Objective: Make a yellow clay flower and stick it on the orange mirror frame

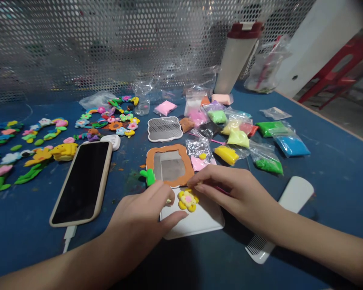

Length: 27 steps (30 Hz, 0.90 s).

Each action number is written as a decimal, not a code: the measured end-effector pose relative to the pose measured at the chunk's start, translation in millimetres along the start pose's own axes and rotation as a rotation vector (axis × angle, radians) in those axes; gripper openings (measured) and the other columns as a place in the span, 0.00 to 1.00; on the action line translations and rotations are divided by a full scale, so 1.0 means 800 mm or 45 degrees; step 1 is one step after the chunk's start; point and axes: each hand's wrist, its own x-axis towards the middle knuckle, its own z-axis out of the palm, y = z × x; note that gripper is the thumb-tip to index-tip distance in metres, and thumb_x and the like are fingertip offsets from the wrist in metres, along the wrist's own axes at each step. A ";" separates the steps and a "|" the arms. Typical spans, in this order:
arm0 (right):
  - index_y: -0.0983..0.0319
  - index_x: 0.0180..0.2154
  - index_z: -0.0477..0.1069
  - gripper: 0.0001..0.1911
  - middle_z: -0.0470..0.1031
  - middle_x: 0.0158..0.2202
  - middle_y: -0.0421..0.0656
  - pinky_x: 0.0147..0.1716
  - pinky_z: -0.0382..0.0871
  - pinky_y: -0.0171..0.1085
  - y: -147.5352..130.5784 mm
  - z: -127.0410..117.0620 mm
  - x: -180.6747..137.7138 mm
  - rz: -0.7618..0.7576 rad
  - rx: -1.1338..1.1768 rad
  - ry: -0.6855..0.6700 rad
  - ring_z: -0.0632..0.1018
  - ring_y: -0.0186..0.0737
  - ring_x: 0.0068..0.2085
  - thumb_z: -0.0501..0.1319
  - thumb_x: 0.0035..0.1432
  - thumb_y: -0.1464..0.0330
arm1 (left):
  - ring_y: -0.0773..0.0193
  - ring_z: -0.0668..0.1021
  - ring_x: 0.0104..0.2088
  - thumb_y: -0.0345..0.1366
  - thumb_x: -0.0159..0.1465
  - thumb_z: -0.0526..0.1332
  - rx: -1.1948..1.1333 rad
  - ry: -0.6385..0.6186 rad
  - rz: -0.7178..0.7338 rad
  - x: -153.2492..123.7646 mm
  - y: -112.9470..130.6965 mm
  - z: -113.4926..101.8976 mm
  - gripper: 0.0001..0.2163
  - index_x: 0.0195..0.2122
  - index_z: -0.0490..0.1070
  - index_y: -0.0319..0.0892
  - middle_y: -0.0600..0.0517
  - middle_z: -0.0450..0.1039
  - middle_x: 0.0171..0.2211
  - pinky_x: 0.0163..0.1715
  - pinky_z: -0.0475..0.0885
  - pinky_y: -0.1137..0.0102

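A yellow clay flower with a pink centre [188, 199] lies on a white plate-like panel [196, 225], joined or close to a mirror framed in orange clay [186, 161]. My left hand [147, 213] rests at the panel's left side, thumb stretched out below the flower and fingers curled, thumb and fingers apart. A small pale yellow bit [168, 201] shows by its fingertips. At the flower's upper right, my right hand [230, 185] has thumb and index finger pinched near a petal; what is between them is hidden. Green clay [148, 176] sits on the frame's left corner.
A phone [83, 181] with a charging cable lies left, beside several clay decorations [42, 155]. Bags of coloured clay [238, 138] and a second small mirror [165, 129] lie behind. A white comb [296, 195] is under my right forearm; a tumbler [237, 60] stands at the back.
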 end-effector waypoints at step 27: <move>0.62 0.39 0.71 0.07 0.76 0.37 0.42 0.35 0.69 0.35 -0.019 0.020 0.006 0.140 0.410 -0.108 0.76 0.35 0.37 0.58 0.57 0.72 | 0.65 0.74 0.39 0.38 0.67 0.49 -1.015 -0.147 -0.411 -0.007 0.009 -0.032 0.12 0.48 0.66 0.48 0.52 0.70 0.41 0.35 0.68 0.74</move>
